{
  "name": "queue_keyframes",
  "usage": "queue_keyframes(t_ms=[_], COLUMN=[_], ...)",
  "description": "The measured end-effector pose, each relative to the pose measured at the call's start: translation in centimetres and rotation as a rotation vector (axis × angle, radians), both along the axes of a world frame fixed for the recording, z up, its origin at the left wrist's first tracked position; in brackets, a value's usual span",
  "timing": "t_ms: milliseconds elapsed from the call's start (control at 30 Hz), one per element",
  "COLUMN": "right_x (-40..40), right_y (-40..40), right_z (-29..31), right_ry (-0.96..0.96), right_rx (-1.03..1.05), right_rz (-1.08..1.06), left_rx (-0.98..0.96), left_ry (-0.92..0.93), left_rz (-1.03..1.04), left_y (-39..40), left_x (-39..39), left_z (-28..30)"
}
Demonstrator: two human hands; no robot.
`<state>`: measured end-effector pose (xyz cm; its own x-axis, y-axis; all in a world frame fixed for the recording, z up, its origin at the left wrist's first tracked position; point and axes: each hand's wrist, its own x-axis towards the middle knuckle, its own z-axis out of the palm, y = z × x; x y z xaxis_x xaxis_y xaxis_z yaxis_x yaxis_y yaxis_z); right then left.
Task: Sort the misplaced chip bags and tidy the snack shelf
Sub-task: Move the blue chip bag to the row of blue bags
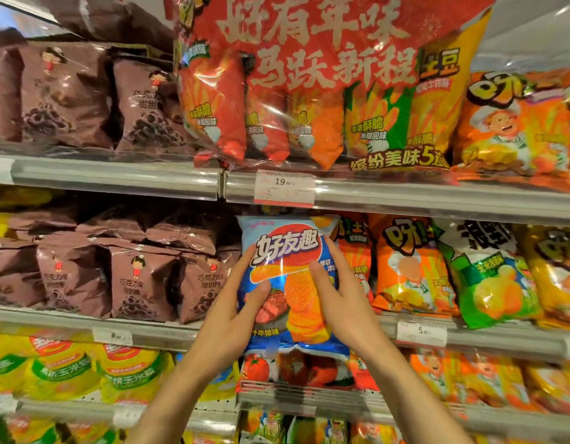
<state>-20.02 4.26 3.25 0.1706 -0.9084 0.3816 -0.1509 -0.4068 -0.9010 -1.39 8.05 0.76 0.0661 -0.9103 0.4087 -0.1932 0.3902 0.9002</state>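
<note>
Blue bag [287, 283] stands upright, long axis vertical, in front of the middle shelf rail [357, 328], its top just under the price tag [285, 189] and its bottom hanging below the rail. Left hand [235, 315] and right hand [338, 293] grasp its two side edges, thumbs on its front, equally near. It sits between brown bags [139, 280] to its left and orange bags [408, 267] to its right, so it looks misplaced.

You had the middle shelf [168, 331] carrying brown snack bags [139, 280] on its left and orange chip bags [408, 267] beside a green-and-white bag [488, 270] on its right.
</note>
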Motion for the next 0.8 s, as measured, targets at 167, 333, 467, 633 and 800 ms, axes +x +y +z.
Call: queue_keyframes(t_ms=[167,333,467,633,800], right_x=[-3.3,-7.6,-12.3,-20.5,-31.1], right_y=[2.8,5.9,8.7,12.9,16.6], right_z=[-3.2,-5.0,-5.4,-5.3,-5.4], right_ry=[-0.080,-0.134,-0.200,-0.191,-0.226], right_rx=[0.065,0.102,0.135,0.129,0.135], right_rz=[-0.098,-0.245,-0.347,-0.488,-0.607], left_rx=[0.064,0.089,0.079,0.100,0.112], left_ry=[0.060,0.012,-0.016,-0.002,0.079], left_rz=[-0.110,-0.221,-0.309,-0.441,-0.538], left_y=[1.5,2.8,3.5,4.3,6.1], left_x=[-2.9,-7.3,-12.2,-20.6,-32.4], left_z=[-2.0,-3.2,-3.7,-3.7,-3.4])
